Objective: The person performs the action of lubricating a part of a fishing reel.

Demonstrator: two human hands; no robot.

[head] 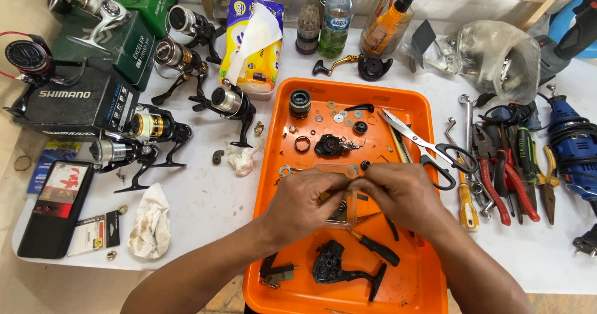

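Both hands meet over the middle of the orange tray (292, 96), which sits on the white desk (205, 202). The left hand (305, 199) and the right hand (401, 193) are narrowed, fingertips pinched together on a small clear plastic piece (348, 209) with a tiny metal part inside; what it is exactly cannot be told. Below the hands lies a black reel body (339, 267). Scissors (423, 146) rest on the tray's right edge, with pliers (507, 177) beyond. Fishing reels (155, 127) stand to the left.
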